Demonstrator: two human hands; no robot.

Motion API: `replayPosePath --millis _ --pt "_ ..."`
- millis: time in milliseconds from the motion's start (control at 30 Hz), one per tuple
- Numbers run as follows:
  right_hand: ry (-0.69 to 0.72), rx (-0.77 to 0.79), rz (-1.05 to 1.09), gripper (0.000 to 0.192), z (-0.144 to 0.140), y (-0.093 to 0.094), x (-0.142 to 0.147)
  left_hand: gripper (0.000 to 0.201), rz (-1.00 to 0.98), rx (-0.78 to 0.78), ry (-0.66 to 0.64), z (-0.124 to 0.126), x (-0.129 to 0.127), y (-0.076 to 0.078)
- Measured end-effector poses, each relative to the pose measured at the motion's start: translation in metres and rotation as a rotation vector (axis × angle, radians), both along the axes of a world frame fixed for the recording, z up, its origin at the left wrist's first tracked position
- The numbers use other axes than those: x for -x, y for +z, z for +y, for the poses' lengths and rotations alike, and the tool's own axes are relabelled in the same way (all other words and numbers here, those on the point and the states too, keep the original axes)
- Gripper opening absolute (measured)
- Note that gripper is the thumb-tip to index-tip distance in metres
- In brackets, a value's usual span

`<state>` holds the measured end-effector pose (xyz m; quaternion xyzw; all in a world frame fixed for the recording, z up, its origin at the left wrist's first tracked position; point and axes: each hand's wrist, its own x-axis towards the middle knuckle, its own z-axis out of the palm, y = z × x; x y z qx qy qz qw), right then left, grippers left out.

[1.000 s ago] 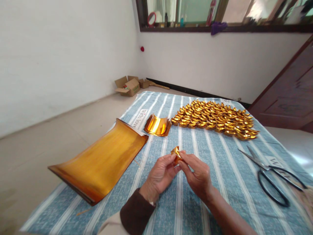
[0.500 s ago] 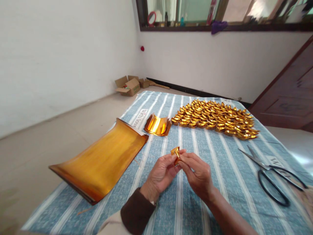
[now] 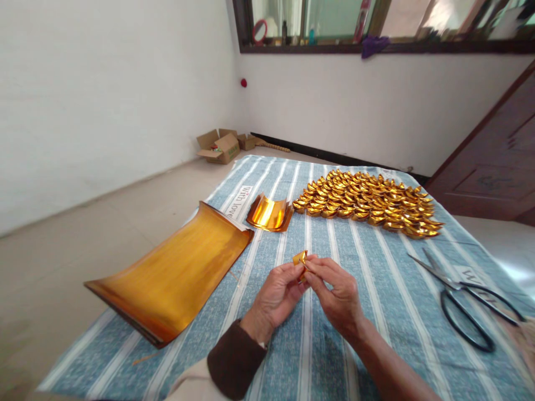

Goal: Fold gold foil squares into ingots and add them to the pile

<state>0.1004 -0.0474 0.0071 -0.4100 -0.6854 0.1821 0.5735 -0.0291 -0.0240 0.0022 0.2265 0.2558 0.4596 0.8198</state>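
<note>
Left hand (image 3: 273, 295): pinching the gold foil piece (image 3: 298, 258) from the left
Right hand (image 3: 340, 295): gripping the same piece from the right
Gold foil piece: near middle, over the striped cloth (image 3: 326, 362)
Large gold sheets (image 3: 175, 278): left
Folded gold pieces (image 3: 368, 201): far right
Scissors (image 3: 450, 284): near right

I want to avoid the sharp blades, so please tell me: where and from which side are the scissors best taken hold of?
Probably by the black handle loops of the scissors, coming with the right hand from the near right side. The loops lie to the right and leave wide openings; the slightly parted blades point away, toward the far left, so this should avoid them.
</note>
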Motion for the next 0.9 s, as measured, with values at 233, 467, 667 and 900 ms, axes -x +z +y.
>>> replayPosePath --millis 233,467,667,900 --pt "-0.052 -0.015 0.008 0.017 -0.0009 0.0004 -0.0012 0.027 -0.011 -0.001 0.031 0.0007 0.0010 0.0019" --pt "-0.052 -0.036 0.001 0.016 -0.0005 0.0014 -0.0020 0.029 -0.004 -0.005 0.025 0.0013 0.0004 0.0025" --pt "-0.043 -0.012 0.018 0.014 -0.0009 0.0036 -0.0032 0.028 0.006 -0.009 0.027 0.0010 0.0005 0.0022" --pt "-0.048 0.018 0.032 0.015 -0.0007 0.0021 -0.0035 0.026 0.030 -0.008 0.034 0.0004 0.0001 0.0038"
